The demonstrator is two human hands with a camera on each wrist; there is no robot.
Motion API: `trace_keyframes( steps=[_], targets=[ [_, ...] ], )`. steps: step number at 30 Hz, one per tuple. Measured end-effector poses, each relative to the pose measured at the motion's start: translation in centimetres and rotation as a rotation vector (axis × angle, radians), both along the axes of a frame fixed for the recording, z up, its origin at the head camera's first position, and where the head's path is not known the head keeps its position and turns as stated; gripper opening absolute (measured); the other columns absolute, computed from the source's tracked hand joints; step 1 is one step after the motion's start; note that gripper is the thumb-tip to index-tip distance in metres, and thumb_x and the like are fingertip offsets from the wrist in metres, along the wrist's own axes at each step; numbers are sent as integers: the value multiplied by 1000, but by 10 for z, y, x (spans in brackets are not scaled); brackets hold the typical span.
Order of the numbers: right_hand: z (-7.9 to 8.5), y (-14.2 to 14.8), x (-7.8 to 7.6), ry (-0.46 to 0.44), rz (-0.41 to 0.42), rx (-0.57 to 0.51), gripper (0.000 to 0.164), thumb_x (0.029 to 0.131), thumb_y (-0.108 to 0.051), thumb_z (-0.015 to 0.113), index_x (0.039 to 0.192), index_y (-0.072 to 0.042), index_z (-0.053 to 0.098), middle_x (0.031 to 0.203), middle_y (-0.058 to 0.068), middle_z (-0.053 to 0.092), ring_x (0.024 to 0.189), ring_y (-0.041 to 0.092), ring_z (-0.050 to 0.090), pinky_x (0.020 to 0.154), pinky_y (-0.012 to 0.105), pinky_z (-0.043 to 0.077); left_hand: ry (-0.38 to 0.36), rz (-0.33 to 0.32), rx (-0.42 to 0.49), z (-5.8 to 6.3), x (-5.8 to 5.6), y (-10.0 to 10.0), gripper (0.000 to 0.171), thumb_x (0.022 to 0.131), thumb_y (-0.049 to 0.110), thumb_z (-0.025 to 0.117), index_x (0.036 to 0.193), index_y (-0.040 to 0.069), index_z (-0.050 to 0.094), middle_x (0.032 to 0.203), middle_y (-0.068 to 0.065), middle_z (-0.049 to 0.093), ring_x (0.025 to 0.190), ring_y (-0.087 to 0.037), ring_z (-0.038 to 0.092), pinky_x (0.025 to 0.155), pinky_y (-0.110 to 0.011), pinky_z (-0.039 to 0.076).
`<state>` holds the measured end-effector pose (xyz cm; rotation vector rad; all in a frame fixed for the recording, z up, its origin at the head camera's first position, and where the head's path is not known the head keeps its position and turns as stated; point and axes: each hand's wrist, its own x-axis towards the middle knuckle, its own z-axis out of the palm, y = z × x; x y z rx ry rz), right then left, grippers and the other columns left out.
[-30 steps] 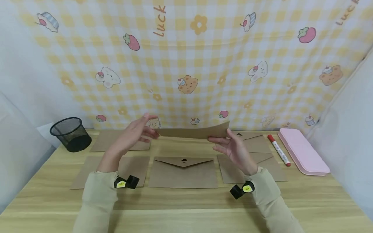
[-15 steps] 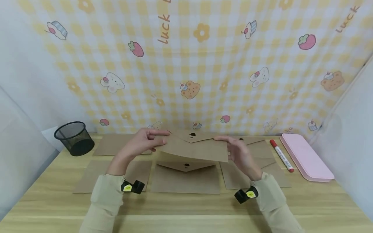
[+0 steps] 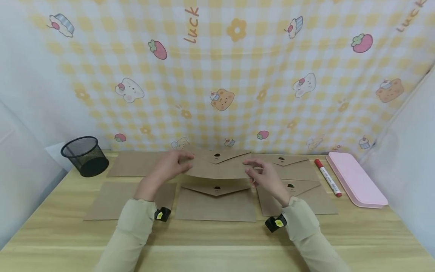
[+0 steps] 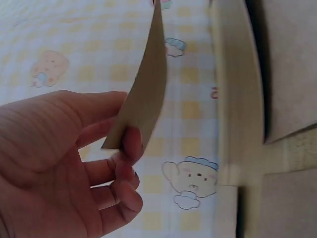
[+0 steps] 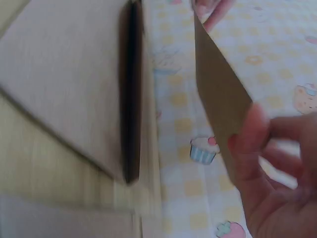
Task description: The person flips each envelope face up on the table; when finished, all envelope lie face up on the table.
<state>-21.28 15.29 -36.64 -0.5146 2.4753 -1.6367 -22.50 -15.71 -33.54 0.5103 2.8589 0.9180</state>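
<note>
Above a wooden table [image 3: 217, 258], holds a brown envelope [image 3: 218, 169] raised, flap side up, pinching its left end with the left hand [image 3: 171, 165] and its right end with the right hand [image 3: 266, 176], over other envelopes [image 3: 215, 208], between a black mesh cup [image 3: 93, 167] and a pink case [image 3: 357, 180].

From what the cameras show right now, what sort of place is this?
Perhaps a desk for paperwork, though whether at home or in an office I cannot tell: flat brown paper envelopes and a red-and-white marker pen lie on a light wood-grain tabletop.
</note>
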Motion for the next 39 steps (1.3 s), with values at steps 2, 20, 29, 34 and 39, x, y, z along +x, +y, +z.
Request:
trace_keyframes(
  steps=[2, 20, 29, 34, 39],
  targets=[
    [0, -4, -4, 54, 40, 129, 41, 91, -14, 61, 128, 1, 51, 75, 13, 58, 49, 17, 48, 45, 32, 46, -10, -41, -35, -5, -2, 1, 38, 87, 12, 64, 124, 4, 59, 113, -13, 61, 92, -26, 59, 80, -41, 48],
    [-21, -24, -31, 218, 133, 590, 43, 85, -12, 65, 124, 2, 55, 122, 18, 56, 103, 32, 55, 90, 45, 44, -66, -40, -218, -28, -9, -8, 54, 80, -8, 59, 130, 9, 54, 136, -11, 48, 130, -42, 29, 103, -59, 21],
    [-23, -33, -40, 163, 120, 737, 44, 86, -17, 66, 125, -3, 55, 128, 15, 54, 116, 35, 49, 97, 48, 38, -50, 22, -259, -34, -9, -4, 51, 80, -7, 58, 127, 12, 58, 132, -9, 52, 125, -44, 32, 102, -60, 19],
    [-23, -29, -43, 159, 102, 779, 42, 84, -18, 68, 122, -3, 58, 124, 15, 56, 112, 35, 52, 93, 48, 40, -35, 32, -257, -38, -10, 5, 50, 79, -9, 59, 125, 12, 60, 129, -7, 55, 123, -41, 35, 102, -57, 20],
    [-18, -27, -43, 120, 82, 787, 42, 82, -18, 69, 120, -4, 59, 122, 16, 57, 110, 36, 53, 92, 49, 41, -3, 42, -307, -38, -11, 12, 48, 80, -5, 64, 124, 14, 61, 127, -12, 55, 113, -35, 39, 98, -50, 25]
  ],
)
